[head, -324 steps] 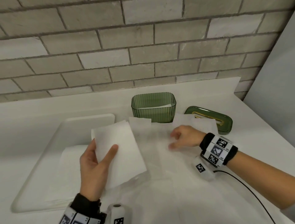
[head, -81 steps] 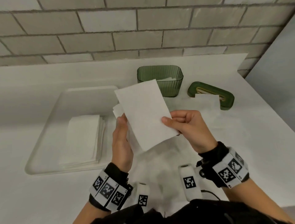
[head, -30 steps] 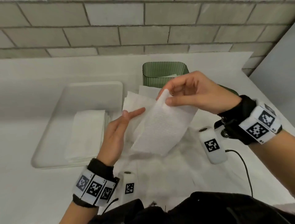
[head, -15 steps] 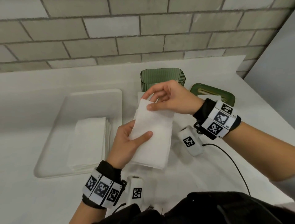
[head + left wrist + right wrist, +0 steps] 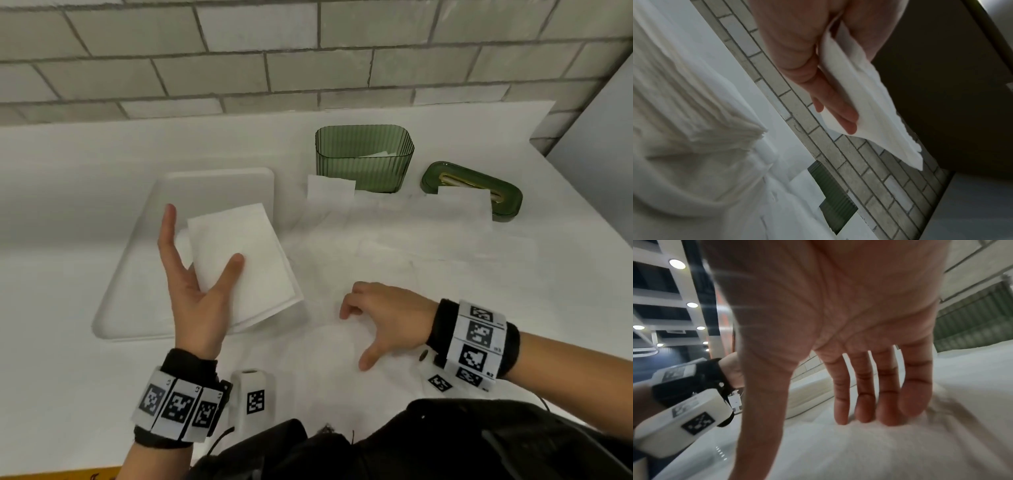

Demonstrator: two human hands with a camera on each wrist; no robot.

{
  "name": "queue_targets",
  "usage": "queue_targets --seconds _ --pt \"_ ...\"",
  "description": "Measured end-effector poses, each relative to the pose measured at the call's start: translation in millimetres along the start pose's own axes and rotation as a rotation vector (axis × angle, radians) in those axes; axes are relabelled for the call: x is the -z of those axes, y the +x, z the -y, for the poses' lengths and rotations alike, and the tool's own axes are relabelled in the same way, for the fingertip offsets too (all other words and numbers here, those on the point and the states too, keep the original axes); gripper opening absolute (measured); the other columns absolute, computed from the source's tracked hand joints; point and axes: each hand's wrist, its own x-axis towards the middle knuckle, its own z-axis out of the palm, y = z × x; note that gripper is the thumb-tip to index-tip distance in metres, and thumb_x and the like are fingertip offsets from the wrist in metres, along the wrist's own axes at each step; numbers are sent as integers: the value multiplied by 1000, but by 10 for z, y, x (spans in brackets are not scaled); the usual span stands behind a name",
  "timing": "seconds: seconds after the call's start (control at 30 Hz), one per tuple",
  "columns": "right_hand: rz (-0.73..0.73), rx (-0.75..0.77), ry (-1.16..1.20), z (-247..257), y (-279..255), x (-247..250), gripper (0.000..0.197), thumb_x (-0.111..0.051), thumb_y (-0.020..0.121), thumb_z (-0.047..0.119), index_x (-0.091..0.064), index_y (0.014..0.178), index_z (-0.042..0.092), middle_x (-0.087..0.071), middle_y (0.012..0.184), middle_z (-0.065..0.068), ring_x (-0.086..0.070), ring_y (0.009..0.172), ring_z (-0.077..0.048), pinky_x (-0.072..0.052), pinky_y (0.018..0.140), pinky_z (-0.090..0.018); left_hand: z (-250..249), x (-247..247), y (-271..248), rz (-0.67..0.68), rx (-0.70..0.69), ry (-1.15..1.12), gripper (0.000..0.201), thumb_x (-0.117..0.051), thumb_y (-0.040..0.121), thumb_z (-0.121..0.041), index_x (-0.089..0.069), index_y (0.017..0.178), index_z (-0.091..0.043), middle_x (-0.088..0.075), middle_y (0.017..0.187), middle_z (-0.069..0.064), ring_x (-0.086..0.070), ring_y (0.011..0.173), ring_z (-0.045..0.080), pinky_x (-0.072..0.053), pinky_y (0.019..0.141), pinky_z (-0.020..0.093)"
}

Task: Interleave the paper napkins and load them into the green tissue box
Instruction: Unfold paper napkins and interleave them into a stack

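One napkin inside green tissue box

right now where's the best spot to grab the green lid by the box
Grab the green lid by its bare far long edge, coming from above with thumb and fingers across its narrow width. It lies flat, and a napkin drapes over its near edge, so a near-side grip would pinch paper.

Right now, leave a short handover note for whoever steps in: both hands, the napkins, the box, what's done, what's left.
Left hand: holds a folded napkin above the white tray.
Right hand: fingertips press on napkins spread on the counter, grips nothing.
Green tissue box: open, a little paper inside; its lid lies to the right.
Done: some napkins laid out.
Left: interleave the rest, load the box; probably fit the lid.
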Motion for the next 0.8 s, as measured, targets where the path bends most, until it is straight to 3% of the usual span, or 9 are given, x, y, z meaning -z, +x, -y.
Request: queue_targets --seconds 0.1,0.17,0.27,0.33,0.43,0.5,0.57,0.7,0.8 --pt "-37 -21 -127 67 40 -41 65 -85 59 50 -52 108 23 -46 108 5 -45 98 -16 -40 75 -31 15 -30 -60 3 1 29 84 -67 89 5 -30 149 -41 -38 153 -22 -61 123 14 -51 103 50" --pt "-42 -12 -178 91 60 -39 57 -84 60 51 -57 100 21 -49 103 3 -46 95 -17 -34 71 -30 45 -42 -88 4 9 32 81 -67 89 5 -34 148 -40 -39 152 -23 -60 124 15 -50 103 50" --pt "-58 17 -140 102 57 -42 39 -82 66 42 -63 91 19 -57 87 6 -55 85 -18 -37 65 -31 108 -10 -106 13 5 44 75 -70 87 2 -41 144 -38 -44 150 -17 -54 131 21 -45 107 54" --pt "-76 37 -27 91 21 15 24 -80 70 35 -65 81 22 -57 73 11 -57 76 -14 -44 63 -30 143 30 -100 13 -18 78 65 -69 87 -2 -49 140 -34 -50 146 -10 -50 135 20 -40 111 54" --pt "-166 87 163 43 -67 280 16 -81 74 33 -73 80 20 -65 73 12 -60 70 -5 -48 67 -22 181 56 -74 18 -25 125 52 -65 91 0 -58 135 -27 -59 138 -10 -52 132 11 -39 114 49" --pt "-288 129 275 7 -121 518 16 -82 76 29 -75 79 15 -70 73 9 -61 67 -4 -46 65 -18 198 35 -50 55 -15 153 50 -62 91 -6 -59 135 -30 -60 137 -15 -51 132 8 -35 117 48" --pt "-388 185 453 12 -178 745 16 -81 77 20 -76 84 7 -75 79 1 -66 69 -7 -51 69 -20 236 -18 -22 60 15 173 53 -60 92 -7 -57 137 -33 -59 134 -21 -51 130 5 -35 117 45" --pt "-545 275 948 48 -306 1038 20 -76 77 6 -70 92 -5 -75 90 -17 -71 75 -21 -59 67 -28 294 -232 32 71 62 133 59 -57 94 3 -49 145 -27 -52 143 -7 -49 131 5 -37 116 41" --pt "-696 299 1167 47 -269 1053 24 -75 74 12 -67 90 -3 -75 87 -14 -71 74 -22 -58 66 -28 263 -455 57 78 99 -13 45 -53 100 -24 -50 144 -23 -53 146 -6 -45 138 8 -32 119 44"
